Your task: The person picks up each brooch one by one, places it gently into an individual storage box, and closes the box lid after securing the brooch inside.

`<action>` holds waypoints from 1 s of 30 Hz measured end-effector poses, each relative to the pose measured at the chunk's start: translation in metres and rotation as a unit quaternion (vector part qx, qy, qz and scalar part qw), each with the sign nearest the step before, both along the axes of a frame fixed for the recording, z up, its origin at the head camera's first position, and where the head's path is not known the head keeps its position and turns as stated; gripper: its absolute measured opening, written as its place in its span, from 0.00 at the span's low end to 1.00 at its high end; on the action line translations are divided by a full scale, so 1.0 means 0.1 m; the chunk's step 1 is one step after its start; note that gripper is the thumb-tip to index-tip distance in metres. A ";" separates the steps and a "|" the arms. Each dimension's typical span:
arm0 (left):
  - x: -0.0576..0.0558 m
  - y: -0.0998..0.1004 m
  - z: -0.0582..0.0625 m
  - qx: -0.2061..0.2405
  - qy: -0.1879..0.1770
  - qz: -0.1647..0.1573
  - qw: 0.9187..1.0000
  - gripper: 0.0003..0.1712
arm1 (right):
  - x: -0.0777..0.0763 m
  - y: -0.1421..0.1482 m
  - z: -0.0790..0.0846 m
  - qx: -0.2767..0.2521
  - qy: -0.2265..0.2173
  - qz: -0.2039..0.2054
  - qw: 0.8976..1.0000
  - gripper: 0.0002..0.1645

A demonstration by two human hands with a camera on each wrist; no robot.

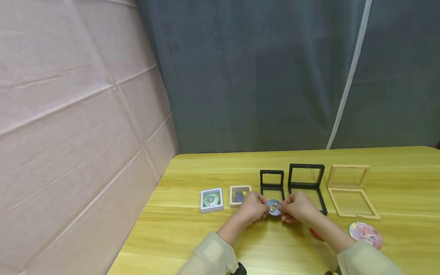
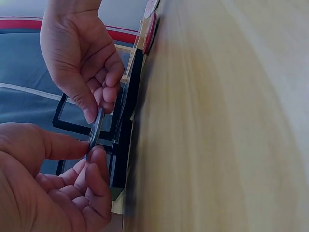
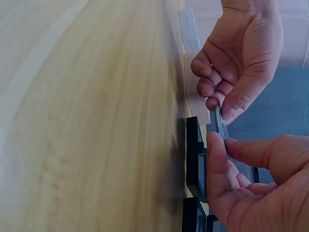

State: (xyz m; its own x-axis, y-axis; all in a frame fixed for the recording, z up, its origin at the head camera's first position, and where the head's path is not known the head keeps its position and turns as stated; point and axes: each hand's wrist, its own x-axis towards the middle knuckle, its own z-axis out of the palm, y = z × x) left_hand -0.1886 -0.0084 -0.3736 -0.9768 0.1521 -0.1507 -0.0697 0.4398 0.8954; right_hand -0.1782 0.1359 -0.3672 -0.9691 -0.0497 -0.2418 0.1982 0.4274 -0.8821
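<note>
Both hands hold a round button badge (image 1: 274, 207) with a blue picture, pinching it from opposite edges. My left hand (image 1: 253, 207) grips its left edge between thumb and fingers, and my right hand (image 1: 298, 206) does likewise at the right edge. Seen edge-on in the left wrist view, the badge (image 2: 95, 129) is thin and tilted, held above the table. Just behind it stands a small black display frame (image 1: 272, 187), its lid raised. The hands partly cover that frame's lower half.
To the left are a white case (image 1: 211, 209) holding a green badge and a pale case (image 1: 235, 205) holding a dark one. Rightward stand a larger black frame (image 1: 305, 185) and a beige frame (image 1: 348, 188), both opened. A pink badge (image 1: 366, 234) and a red disc (image 1: 316, 234) lie near the right forearm.
</note>
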 end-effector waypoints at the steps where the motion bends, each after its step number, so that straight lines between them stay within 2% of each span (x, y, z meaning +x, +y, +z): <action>1: 0.00 0.00 0.00 -0.001 0.001 0.003 1.000 0.07 | -0.01 0.00 0.00 -0.002 0.000 -0.001 1.000 0.04; 7: -0.02 0.02 0.02 -0.017 0.007 0.018 1.000 0.07 | -0.05 -0.02 0.01 -0.015 -0.007 -0.012 1.000 0.05; 18: -0.07 0.05 0.04 -0.040 0.020 0.022 0.999 0.07 | -0.09 -0.01 0.03 -0.039 -0.017 -0.019 0.999 0.04; 30: -0.12 0.06 0.09 -0.063 0.017 0.021 0.998 0.05 | -0.17 -0.02 0.02 -0.053 -0.026 -0.024 0.998 0.05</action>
